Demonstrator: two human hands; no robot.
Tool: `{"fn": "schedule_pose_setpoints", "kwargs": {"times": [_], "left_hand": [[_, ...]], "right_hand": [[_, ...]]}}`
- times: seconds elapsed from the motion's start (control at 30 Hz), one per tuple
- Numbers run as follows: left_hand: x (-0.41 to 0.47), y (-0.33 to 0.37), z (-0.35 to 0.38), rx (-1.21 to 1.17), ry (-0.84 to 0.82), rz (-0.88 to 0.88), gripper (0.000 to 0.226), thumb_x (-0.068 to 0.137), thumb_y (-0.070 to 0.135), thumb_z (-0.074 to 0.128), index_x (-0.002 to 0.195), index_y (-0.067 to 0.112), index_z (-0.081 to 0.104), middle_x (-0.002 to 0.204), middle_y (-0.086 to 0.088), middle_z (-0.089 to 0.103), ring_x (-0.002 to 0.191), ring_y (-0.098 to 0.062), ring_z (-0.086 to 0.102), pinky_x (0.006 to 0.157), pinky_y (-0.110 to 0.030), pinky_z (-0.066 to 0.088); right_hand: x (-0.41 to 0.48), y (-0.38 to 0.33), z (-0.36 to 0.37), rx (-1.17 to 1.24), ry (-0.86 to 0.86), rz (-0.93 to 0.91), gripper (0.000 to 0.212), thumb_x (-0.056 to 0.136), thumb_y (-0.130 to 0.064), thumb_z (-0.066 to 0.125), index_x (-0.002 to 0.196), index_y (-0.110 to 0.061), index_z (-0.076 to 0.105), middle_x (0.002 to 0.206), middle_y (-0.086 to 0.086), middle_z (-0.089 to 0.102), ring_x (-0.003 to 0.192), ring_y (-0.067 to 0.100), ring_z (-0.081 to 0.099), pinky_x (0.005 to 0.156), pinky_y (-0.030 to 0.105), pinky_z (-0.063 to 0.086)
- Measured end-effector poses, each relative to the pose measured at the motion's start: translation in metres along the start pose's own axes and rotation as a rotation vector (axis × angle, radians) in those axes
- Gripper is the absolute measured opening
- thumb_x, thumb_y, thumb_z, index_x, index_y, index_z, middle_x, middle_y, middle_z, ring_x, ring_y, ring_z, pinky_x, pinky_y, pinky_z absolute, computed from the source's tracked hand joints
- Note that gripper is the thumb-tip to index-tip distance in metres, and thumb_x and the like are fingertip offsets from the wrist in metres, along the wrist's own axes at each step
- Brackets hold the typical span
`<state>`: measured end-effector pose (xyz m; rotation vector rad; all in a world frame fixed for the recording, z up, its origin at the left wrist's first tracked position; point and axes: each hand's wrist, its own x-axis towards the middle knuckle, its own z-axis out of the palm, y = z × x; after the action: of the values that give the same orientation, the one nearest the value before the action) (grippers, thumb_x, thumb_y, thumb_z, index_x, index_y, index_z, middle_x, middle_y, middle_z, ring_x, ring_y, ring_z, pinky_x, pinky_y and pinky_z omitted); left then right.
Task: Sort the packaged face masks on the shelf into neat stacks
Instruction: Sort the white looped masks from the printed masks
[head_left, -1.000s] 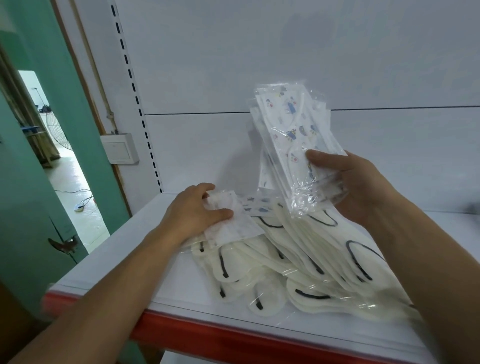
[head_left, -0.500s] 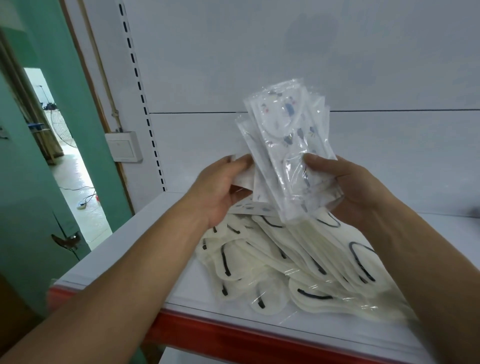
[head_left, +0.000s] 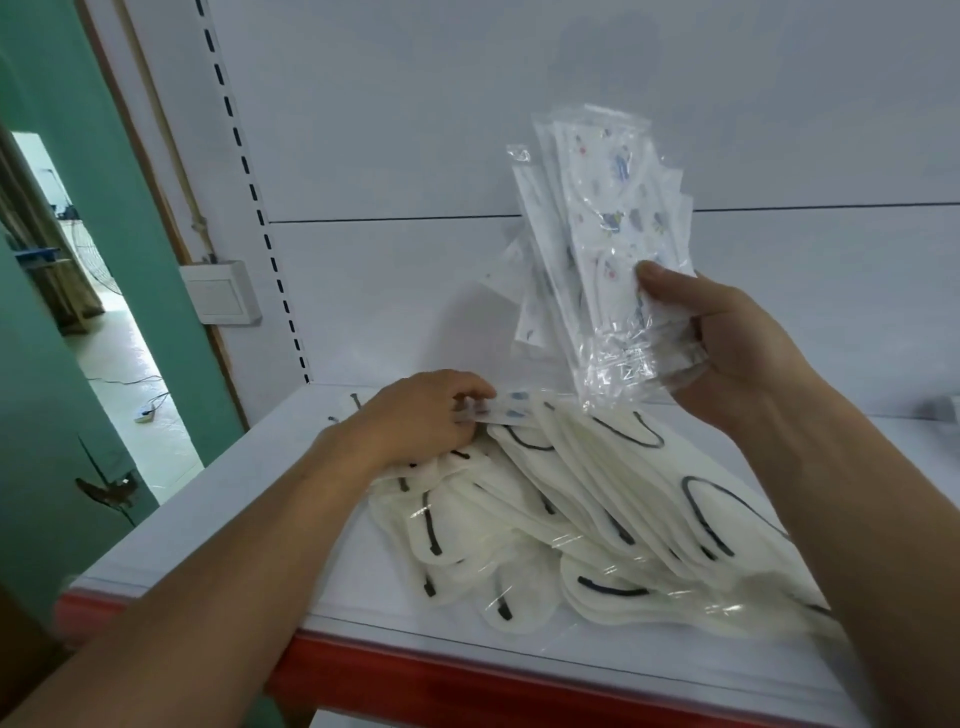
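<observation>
My right hand (head_left: 727, 353) grips a fanned bundle of clear packets with printed white masks (head_left: 602, 249), held upright above the shelf. My left hand (head_left: 421, 415) is down on the pile and pinches the edge of another printed mask packet (head_left: 511, 408) lying flat at the pile's back. Below both hands, a loose heap of cream masks with black ear loops in clear wrappers (head_left: 597, 525) spreads across the white shelf (head_left: 234, 519).
The shelf has a red front lip (head_left: 467, 675) and a white back panel with a slotted upright (head_left: 249, 197). A white switch box (head_left: 221, 292) sits on the wall at left, beside a green door frame and an open doorway.
My left hand left the bundle it had raised a packet to and dropped back to the pile, where it pinches another printed packet. My right hand moved the bundle slightly right.
</observation>
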<state>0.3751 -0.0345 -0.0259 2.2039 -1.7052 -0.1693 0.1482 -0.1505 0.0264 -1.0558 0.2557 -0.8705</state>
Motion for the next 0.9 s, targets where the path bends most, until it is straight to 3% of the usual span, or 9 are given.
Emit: {"fn": "schedule_pose_setpoints", "kwargs": {"times": [0.1, 0.17, 0.27, 0.33, 0.4, 0.53, 0.67, 0.8, 0.9], "left_hand": [[0.000, 0.003, 0.000, 0.050, 0.190, 0.004, 0.024, 0.095, 0.022, 0.057, 0.111, 0.036, 0.070, 0.119, 0.014, 0.066, 0.105, -0.011, 0.061, 0.088, -0.024, 0.046], [0.001, -0.002, -0.002, 0.021, 0.439, 0.098, 0.020, 0.092, 0.013, 0.063, 0.098, 0.028, 0.076, 0.115, 0.007, 0.069, 0.111, -0.019, 0.062, 0.098, -0.031, 0.044], [0.003, -0.009, -0.008, -0.023, 0.778, 0.170, 0.024, 0.084, 0.006, 0.070, 0.086, 0.030, 0.076, 0.123, -0.001, 0.065, 0.128, -0.031, 0.049, 0.108, -0.048, 0.034], [-0.001, 0.001, -0.011, -0.260, 0.837, 0.111, 0.035, 0.088, 0.006, 0.067, 0.084, 0.041, 0.070, 0.138, 0.002, 0.051, 0.139, -0.026, 0.033, 0.116, -0.044, 0.023], [-0.007, 0.018, -0.015, -0.491, 0.814, 0.090, 0.041, 0.092, 0.006, 0.063, 0.081, 0.045, 0.065, 0.146, 0.010, 0.037, 0.144, -0.016, 0.024, 0.117, -0.031, 0.019], [-0.012, 0.052, -0.021, -0.831, 0.747, 0.116, 0.032, 0.092, 0.000, 0.059, 0.080, 0.028, 0.066, 0.151, 0.011, 0.033, 0.135, -0.004, 0.035, 0.104, -0.007, 0.032], [-0.009, 0.072, -0.017, -1.233, 0.582, 0.038, 0.034, 0.091, 0.007, 0.059, 0.109, 0.033, 0.071, 0.126, 0.004, 0.066, 0.108, -0.017, 0.067, 0.096, -0.041, 0.054], [-0.020, 0.090, -0.027, -1.731, 0.465, -0.064, 0.041, 0.094, 0.000, 0.047, 0.123, 0.024, 0.064, 0.104, -0.001, 0.074, 0.085, -0.019, 0.072, 0.054, -0.026, 0.056], [-0.028, 0.102, -0.036, -1.981, 0.352, -0.112, 0.017, 0.100, 0.032, 0.051, 0.108, 0.020, 0.061, 0.095, 0.003, 0.074, 0.071, -0.012, 0.071, 0.045, -0.023, 0.052]], "right_hand": [[-0.003, 0.001, 0.003, -0.013, 0.024, 0.035, 0.041, 0.090, -0.015, 0.060, 0.130, -0.003, 0.060, 0.115, 0.009, 0.065, 0.090, 0.021, 0.068, 0.071, 0.028, 0.058], [-0.003, 0.001, 0.003, 0.004, 0.016, 0.047, 0.041, 0.092, -0.014, 0.058, 0.132, -0.003, 0.058, 0.114, 0.008, 0.066, 0.084, 0.018, 0.071, 0.063, 0.025, 0.057], [-0.004, 0.003, 0.004, 0.010, -0.032, 0.083, 0.037, 0.093, -0.016, 0.058, 0.129, -0.006, 0.062, 0.116, 0.007, 0.068, 0.096, 0.022, 0.070, 0.077, 0.032, 0.058], [-0.006, 0.006, 0.007, 0.017, -0.081, 0.113, 0.028, 0.094, -0.017, 0.055, 0.117, -0.009, 0.068, 0.107, 0.005, 0.072, 0.094, 0.021, 0.071, 0.086, 0.034, 0.058], [-0.007, 0.008, 0.011, 0.039, -0.121, 0.127, 0.026, 0.095, -0.018, 0.052, 0.113, -0.010, 0.069, 0.103, 0.004, 0.073, 0.092, 0.020, 0.072, 0.089, 0.034, 0.057], [-0.006, 0.012, 0.015, 0.031, -0.134, 0.143, 0.033, 0.098, -0.016, 0.047, 0.127, -0.008, 0.061, 0.110, 0.008, 0.071, 0.094, 0.022, 0.071, 0.083, 0.035, 0.059], [-0.009, 0.013, 0.019, 0.019, -0.108, 0.180, 0.033, 0.098, -0.013, 0.046, 0.126, -0.004, 0.060, 0.112, 0.012, 0.071, 0.095, 0.025, 0.071, 0.088, 0.040, 0.057], [-0.015, 0.007, 0.024, -0.050, -0.029, 0.141, 0.038, 0.094, -0.010, 0.051, 0.131, 0.001, 0.057, 0.121, 0.017, 0.066, 0.099, 0.031, 0.068, 0.088, 0.042, 0.056], [-0.023, -0.007, 0.028, -0.109, 0.079, 0.051, 0.040, 0.090, -0.007, 0.059, 0.129, -0.001, 0.057, 0.118, 0.017, 0.068, 0.097, 0.033, 0.069, 0.078, 0.040, 0.059]]}}
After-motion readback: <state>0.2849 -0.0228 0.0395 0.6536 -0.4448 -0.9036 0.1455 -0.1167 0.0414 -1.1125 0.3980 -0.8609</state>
